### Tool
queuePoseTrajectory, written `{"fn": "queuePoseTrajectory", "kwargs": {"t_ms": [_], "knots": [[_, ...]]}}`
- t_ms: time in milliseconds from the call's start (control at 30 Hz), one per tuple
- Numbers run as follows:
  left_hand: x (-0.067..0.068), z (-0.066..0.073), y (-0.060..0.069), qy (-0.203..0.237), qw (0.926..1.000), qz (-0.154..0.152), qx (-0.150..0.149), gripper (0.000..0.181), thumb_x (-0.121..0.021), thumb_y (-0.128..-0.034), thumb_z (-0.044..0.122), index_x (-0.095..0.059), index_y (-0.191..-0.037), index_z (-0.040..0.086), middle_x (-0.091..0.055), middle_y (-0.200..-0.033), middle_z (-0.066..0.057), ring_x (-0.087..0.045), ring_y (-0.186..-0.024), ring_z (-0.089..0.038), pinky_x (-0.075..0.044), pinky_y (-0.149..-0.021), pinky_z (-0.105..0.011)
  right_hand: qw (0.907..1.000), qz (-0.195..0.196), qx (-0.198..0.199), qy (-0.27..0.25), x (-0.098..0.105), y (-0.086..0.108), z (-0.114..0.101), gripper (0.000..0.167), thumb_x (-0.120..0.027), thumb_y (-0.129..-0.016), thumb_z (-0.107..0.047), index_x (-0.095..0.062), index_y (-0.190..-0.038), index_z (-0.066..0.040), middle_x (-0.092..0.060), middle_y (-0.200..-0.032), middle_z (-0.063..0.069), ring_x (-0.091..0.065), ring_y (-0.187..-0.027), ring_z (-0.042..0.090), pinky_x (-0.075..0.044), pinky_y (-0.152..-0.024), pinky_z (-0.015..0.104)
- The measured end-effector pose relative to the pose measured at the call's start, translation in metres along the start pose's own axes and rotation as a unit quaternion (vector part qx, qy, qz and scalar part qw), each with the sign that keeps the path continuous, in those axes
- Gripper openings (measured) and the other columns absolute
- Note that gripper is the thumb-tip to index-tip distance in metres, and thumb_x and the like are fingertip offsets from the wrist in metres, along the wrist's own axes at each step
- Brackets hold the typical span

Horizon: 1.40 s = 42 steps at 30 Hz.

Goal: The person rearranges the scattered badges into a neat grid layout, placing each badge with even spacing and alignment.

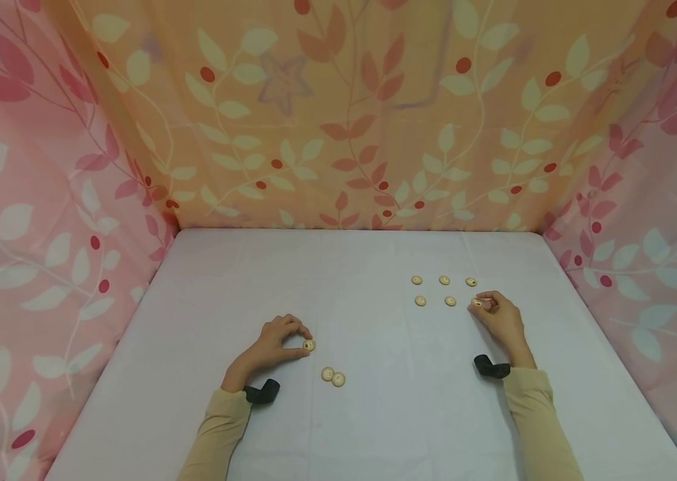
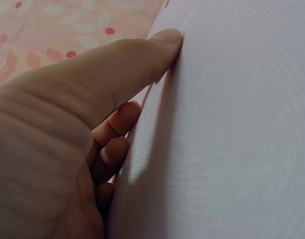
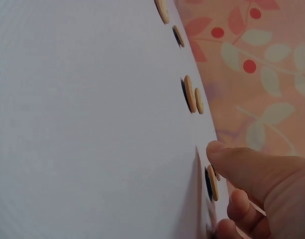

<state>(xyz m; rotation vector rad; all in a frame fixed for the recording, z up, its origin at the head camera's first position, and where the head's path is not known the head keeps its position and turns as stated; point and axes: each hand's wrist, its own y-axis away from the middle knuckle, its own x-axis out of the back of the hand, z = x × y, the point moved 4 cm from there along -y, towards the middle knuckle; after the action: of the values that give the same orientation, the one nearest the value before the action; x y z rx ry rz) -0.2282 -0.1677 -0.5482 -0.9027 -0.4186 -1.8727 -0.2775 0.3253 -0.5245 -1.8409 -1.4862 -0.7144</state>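
The head view shows, from the left, a beige fabric sleeve (image 1: 211, 437) cut off below, then the left hand (image 1: 276, 342), its thumb and fingers pinching one round, tan, wooden-looking button (image 1: 309, 345). Next, two matching buttons (image 1: 328, 373) touch on the table under white cloth (image 1: 374, 434), perhaps overlapping. Farther right lie five more buttons: three (image 1: 444, 280) behind, two (image 1: 420, 300) in front. Right of those two, the right hand (image 1: 505, 322) pinches a ninth button (image 1: 478, 302). The left wrist view hides the left hand's button; the right wrist view crops one button at its top edge.
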Motion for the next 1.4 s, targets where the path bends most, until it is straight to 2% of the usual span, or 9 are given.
{"fn": "queuePoseTrajectory", "kwargs": {"t_ms": [333,733,1133,1400], "knots": [[0.0,0.0,0.0,-0.002,1.0,0.002,0.0,0.025,-0.075,-0.0752,0.038,-0.063,-0.096,0.034,-0.053,-0.105,0.013,-0.043,-0.097,-0.011,-0.025,-0.086,-0.041,0.9991,0.006,0.013,-0.039,-0.007,0.014,-0.016,0.034,-0.072,-0.081,-0.027,-0.062,-0.105,-0.006,-0.054,-0.081,0.005,-0.047,-0.067,0.009,-0.037,-0.057,0.021],[0.001,0.002,0.001,-0.007,0.9999,0.006,-0.005,0.025,-0.076,-0.075,0.037,-0.064,-0.096,0.032,-0.053,-0.104,0.013,-0.044,-0.097,-0.011,-0.026,-0.085,-0.039,0.9977,-0.06,0.008,-0.03,-0.027,0.023,-0.045,0.034,-0.07,-0.082,-0.03,-0.062,-0.106,-0.007,-0.054,-0.087,0.008,-0.051,-0.075,0.018,-0.038,-0.063,0.03],[0.001,0.001,0.0,-0.005,1.0,0.006,-0.005,0.025,-0.076,-0.0749,0.037,-0.064,-0.096,0.033,-0.054,-0.104,0.013,-0.043,-0.097,-0.011,-0.025,-0.085,-0.039,0.9945,-0.091,0.039,-0.035,-0.055,0.031,-0.072,0.028,-0.073,-0.08,-0.031,-0.064,-0.099,-0.012,-0.053,-0.08,0.003,-0.047,-0.069,0.015,-0.036,-0.061,0.029],[0.001,0.001,0.0,-0.001,0.9999,0.01,-0.008,0.025,-0.076,-0.0745,0.037,-0.064,-0.096,0.033,-0.054,-0.104,0.014,-0.043,-0.096,-0.01,-0.025,-0.084,-0.039,0.9912,-0.102,0.074,-0.042,-0.069,0.039,-0.096,0.024,-0.074,-0.078,-0.028,-0.065,-0.095,-0.013,-0.053,-0.078,0.0,-0.047,-0.067,0.013,-0.037,-0.059,0.027]]}}
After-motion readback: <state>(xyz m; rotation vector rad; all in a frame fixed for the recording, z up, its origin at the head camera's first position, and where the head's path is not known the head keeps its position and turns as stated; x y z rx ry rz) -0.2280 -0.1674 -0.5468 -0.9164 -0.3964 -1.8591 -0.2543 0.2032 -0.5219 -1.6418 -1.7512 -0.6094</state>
